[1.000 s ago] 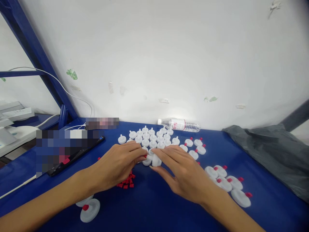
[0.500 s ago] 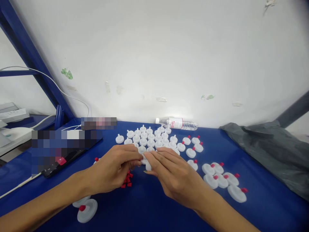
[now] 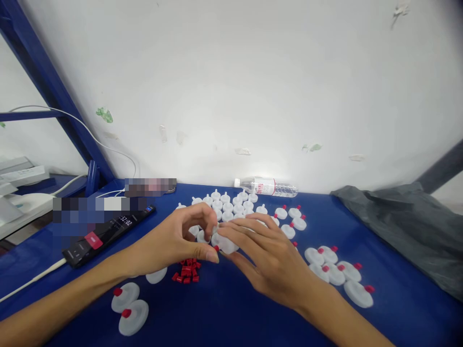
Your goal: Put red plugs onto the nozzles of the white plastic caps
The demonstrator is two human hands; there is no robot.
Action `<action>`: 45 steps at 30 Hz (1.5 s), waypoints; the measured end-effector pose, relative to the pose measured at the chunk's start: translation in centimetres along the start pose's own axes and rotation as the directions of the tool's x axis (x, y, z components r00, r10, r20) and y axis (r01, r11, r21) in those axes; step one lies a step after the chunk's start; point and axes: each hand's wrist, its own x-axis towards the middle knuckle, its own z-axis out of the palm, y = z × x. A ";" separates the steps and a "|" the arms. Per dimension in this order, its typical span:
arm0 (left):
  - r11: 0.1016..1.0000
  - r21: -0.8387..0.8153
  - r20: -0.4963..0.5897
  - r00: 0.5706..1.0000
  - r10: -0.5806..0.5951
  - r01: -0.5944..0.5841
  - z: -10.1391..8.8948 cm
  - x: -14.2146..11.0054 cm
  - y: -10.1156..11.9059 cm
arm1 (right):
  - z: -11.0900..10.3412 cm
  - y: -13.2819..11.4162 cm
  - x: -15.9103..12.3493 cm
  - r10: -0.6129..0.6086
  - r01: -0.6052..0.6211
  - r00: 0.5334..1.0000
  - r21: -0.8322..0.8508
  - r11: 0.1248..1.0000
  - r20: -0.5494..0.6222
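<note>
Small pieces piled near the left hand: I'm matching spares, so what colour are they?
The small pieces are red, clearest in the head view.

The white discs [image 3: 133, 322] look smooth plastic, the bottle [image 3: 265, 186] glossy.

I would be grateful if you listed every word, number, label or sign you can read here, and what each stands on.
":52:02" on the phone screen; anything before it is blurred out.
Red patch on that screen: lettering too small to read.
Bottle label: red characters, too blurred to read.
White discs and red caps: no readable text.
</note>
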 end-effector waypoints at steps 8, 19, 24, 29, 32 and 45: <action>0.931 -0.324 0.311 0.948 -0.065 0.170 -0.4 -0.1 -0.2 | -0.1 -1.0 -0.1 0.074 -0.072 0.997 0.071 0.995 -0.037; 0.877 -0.471 0.310 0.949 0.059 0.099 0.2 -0.3 -0.3 | 0.1 -1.1 0.0 0.067 -0.060 0.996 0.097 0.993 -0.063; 0.889 -0.456 0.285 0.954 0.092 0.051 0.5 -0.3 -0.7 | 0.2 -1.6 0.1 0.076 -0.069 0.995 0.090 0.994 -0.070; 0.929 -0.369 0.177 0.980 0.095 -0.024 1.1 -0.7 -1.1 | 0.3 -2.1 0.1 0.036 -0.030 0.993 0.051 0.998 -0.112; 0.930 -0.366 0.171 0.981 0.090 -0.021 1.1 -0.7 -1.1 | 0.3 -2.2 0.1 0.028 -0.025 0.994 0.024 0.999 -0.108; 0.920 0.366 0.011 0.989 0.147 -0.141 0.3 -0.4 -0.2 | -2.9 1.0 0.8 0.154 -0.179 0.959 -0.086 0.980 -0.238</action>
